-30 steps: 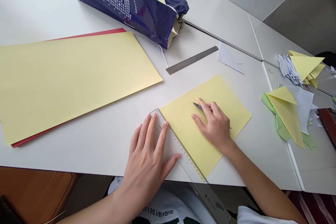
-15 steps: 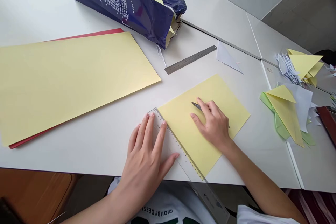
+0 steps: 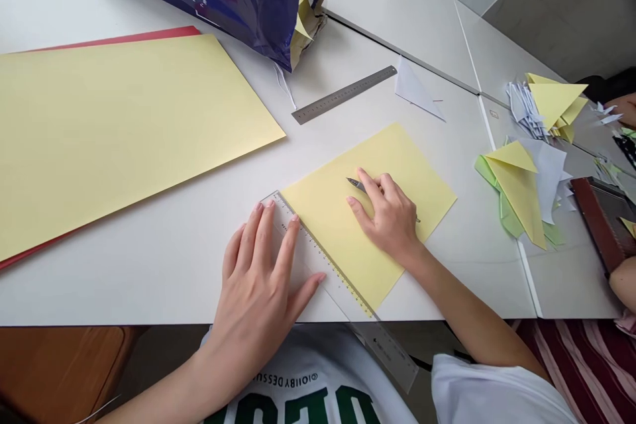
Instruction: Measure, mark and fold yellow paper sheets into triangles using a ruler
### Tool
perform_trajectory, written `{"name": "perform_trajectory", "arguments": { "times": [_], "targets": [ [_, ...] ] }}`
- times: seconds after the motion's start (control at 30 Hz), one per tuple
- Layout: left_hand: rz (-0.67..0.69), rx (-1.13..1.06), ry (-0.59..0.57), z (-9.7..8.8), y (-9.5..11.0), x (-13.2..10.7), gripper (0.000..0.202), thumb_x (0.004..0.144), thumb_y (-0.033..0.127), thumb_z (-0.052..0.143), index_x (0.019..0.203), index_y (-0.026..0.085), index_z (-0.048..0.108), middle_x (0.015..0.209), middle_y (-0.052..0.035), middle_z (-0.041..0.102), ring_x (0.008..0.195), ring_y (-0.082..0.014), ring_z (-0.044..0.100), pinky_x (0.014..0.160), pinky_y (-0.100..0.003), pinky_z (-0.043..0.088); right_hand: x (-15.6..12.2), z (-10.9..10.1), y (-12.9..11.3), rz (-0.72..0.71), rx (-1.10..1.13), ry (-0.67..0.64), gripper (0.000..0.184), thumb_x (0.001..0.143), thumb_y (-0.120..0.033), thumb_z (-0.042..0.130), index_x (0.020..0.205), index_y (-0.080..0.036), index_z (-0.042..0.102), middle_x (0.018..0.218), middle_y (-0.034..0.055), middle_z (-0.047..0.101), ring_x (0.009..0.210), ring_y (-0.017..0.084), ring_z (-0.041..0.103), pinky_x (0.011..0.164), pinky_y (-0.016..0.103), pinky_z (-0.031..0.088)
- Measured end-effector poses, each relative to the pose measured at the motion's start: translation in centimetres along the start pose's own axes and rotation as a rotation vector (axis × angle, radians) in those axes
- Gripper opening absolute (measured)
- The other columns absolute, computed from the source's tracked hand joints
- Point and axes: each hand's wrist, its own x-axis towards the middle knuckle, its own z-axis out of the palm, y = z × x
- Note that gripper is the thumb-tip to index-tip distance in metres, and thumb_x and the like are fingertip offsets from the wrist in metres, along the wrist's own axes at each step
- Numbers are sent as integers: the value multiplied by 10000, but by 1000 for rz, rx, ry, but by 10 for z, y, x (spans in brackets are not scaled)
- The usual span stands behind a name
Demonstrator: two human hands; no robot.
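My left hand point(image 3: 259, 271) lies flat with its fingers spread, fingertips pressing on a clear plastic ruler point(image 3: 342, 291). The ruler runs along the left edge of a yellow paper sheet point(image 3: 397, 152), its near end jutting past the table edge. Over the middle of that sheet rests my right hand point(image 3: 390, 218), fingers bent. Beneath its index finger sits a slim, dark, pen-like tool point(image 3: 356, 183), pointed tip facing left. Most of the tool is hidden by the hand; its thin rear end shows at the far side. I cannot tell whether it is a pen or a craft knife.
Large yellow sheets point(image 3: 124, 139) over red paper point(image 3: 124, 38) lie left. Behind are a blue bag point(image 3: 238, 6), a steel ruler point(image 3: 345, 94) and a folded white paper triangle point(image 3: 416, 93). Folded papers point(image 3: 519, 192) and a brown box point(image 3: 596, 225) stand right, beside another person's arm point(image 3: 625, 281).
The camera view has shifted, so everything appears further left and higher, and more of the person at right shows. Both hands, the clear ruler and the yellow sheet keep their places relative to one another.
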Motion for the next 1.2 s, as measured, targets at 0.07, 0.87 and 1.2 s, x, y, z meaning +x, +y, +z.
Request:
{"name": "perform_trajectory", "arguments": {
  "times": [0.07,0.87,1.2],
  "targets": [
    [-2,-9,-3,-1,0,1,693,936,540,481,1439,73,390,1543,-277,280,1464,-394,250,1115,-549,336,1,0,0,5,0,-10,508,982,-490,396,1326,-166,582,901,75,589,792,178,578,575,268,422],
    [32,-88,-72,1,-1,8,787,929,597,443,1484,48,340,1551,-303,240,1486,-393,178,1155,-561,234,5,-2,7,0,-83,-116,561,1023,-521,255,1388,-155,475,1050,124,573,914,211,579,700,279,467],
    [42,-101,-82,-1,-1,9,838,928,658,354,1476,24,349,1535,-321,256,1475,-420,191,1131,-592,245,5,3,11,-14,-57,-73,565,1028,-527,222,1362,-151,480,1045,113,558,912,198,579,723,270,495]
  ]
}}
